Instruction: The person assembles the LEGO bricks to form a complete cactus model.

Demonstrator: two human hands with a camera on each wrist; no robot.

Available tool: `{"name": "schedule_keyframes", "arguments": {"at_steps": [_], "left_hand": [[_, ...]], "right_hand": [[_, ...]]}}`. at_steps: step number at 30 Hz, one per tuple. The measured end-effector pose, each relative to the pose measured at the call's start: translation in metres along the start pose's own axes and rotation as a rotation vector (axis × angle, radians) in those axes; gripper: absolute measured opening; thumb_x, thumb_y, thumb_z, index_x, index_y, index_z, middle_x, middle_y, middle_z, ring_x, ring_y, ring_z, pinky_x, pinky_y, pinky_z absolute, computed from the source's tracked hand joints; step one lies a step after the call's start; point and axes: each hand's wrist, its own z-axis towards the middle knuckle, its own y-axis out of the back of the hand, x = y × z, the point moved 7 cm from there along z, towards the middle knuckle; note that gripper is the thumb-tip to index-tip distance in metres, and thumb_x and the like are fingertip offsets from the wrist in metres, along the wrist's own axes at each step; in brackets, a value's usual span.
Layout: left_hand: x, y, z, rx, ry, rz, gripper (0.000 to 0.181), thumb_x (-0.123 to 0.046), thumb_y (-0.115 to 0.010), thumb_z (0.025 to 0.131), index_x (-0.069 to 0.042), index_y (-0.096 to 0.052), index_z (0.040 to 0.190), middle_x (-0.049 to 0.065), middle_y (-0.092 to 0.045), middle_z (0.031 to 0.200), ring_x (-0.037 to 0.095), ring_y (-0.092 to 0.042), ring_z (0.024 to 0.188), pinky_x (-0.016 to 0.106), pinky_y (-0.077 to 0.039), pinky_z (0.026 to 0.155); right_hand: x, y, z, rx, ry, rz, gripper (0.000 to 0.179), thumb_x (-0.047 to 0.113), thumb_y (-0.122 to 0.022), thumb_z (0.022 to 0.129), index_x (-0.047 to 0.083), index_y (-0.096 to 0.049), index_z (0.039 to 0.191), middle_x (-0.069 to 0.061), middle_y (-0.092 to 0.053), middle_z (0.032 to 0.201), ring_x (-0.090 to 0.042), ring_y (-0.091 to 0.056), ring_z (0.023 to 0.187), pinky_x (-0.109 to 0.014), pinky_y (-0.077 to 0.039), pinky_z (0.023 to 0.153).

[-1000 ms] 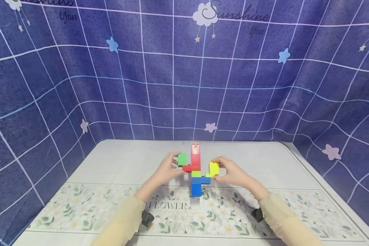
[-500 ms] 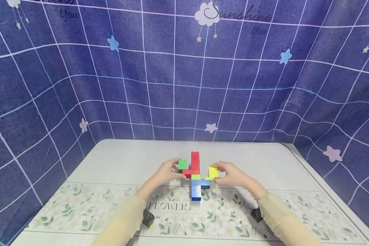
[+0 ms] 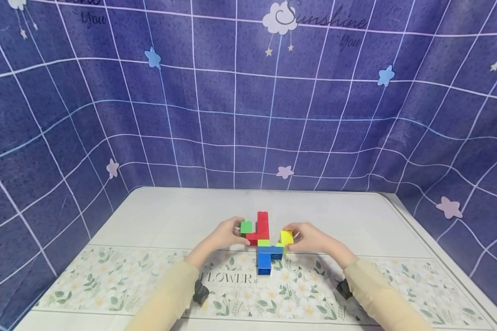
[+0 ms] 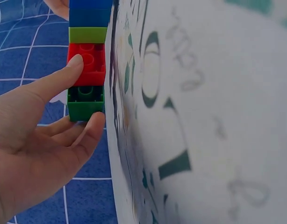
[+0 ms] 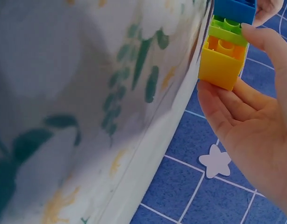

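Observation:
A joined figure of toy building bricks lies between my two hands in the head view. Its red bricks point away from me, with a lime brick in the middle and blue bricks nearest me. My left hand grips the left arm of the figure, thumb on a red brick and fingertips at the end of the green brick. On the other side my right hand pinches the yellow brick at its end, thumb against a thin lime brick.
A white table carries a printed band of flowers and lettering. Behind it and at both sides hangs a blue gridded curtain with stars and clouds. A dark wrist camera sits at each cuff.
Both hands have lowered the brick figure and brought it slightly towards me. It now looks flatter, its red end lower in the head view. The grip of each hand stays the same.

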Motion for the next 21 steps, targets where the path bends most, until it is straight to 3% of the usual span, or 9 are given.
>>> {"name": "schedule_keyframes", "arguments": {"at_steps": [21], "left_hand": [[0.011,-0.005,-0.003,0.058,0.029,0.047,0.074,-0.021,-0.072,0.082,0.004,-0.034,0.141,0.022,-0.048,0.136,0.033,-0.057,0.112,0.046,-0.046,0.098]], "right_hand": [[-0.002,-0.013,0.007,0.005,0.033,-0.051,0.047,0.021,-0.070,0.079,-0.001,-0.059,0.120,-0.009,-0.065,0.111,-0.014,-0.058,0.091,-0.026,-0.053,0.079]]}}
